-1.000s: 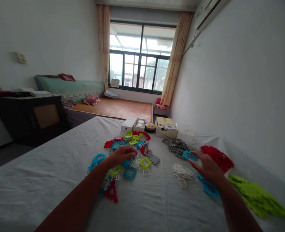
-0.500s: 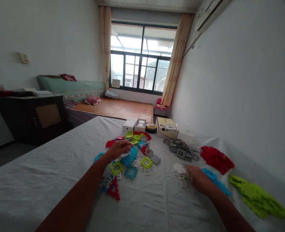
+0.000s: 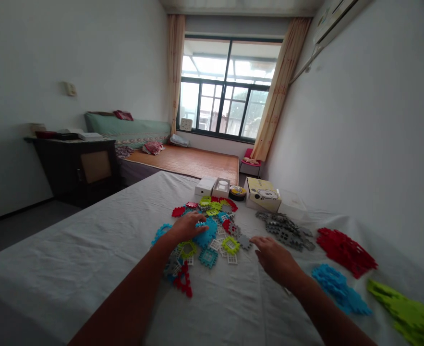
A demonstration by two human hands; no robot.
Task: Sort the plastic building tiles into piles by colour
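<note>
My left hand (image 3: 188, 227) is over the mixed heap of plastic building pieces, its fingers apart at a solid blue piece (image 3: 208, 234); whether they touch it I cannot tell. Stretched out flat, my right hand (image 3: 274, 257) has its fingertips beside a grey notched piece (image 3: 245, 241) at the heap's right edge, and nothing shows in it. In the heap lie a lime square frame (image 3: 231, 245), a teal square (image 3: 208, 258), a red triangle (image 3: 184, 282) and white lattice pieces (image 3: 232, 259). My right hand and forearm mostly hide the white pile.
Sorted piles lie at the right: grey pieces (image 3: 285, 231), red pieces (image 3: 346, 250), blue pieces (image 3: 339, 288) and lime pieces (image 3: 406, 307). Behind the heap stand white boxes (image 3: 205, 185), a round tin (image 3: 237, 193) and a yellow box (image 3: 262, 193). A white cloth (image 3: 125, 226) covers the table.
My right hand has left the white pile and moved left to the heap's edge. The fingers of my left hand have gone from pinched together to spread. The camera view has turned left.
</note>
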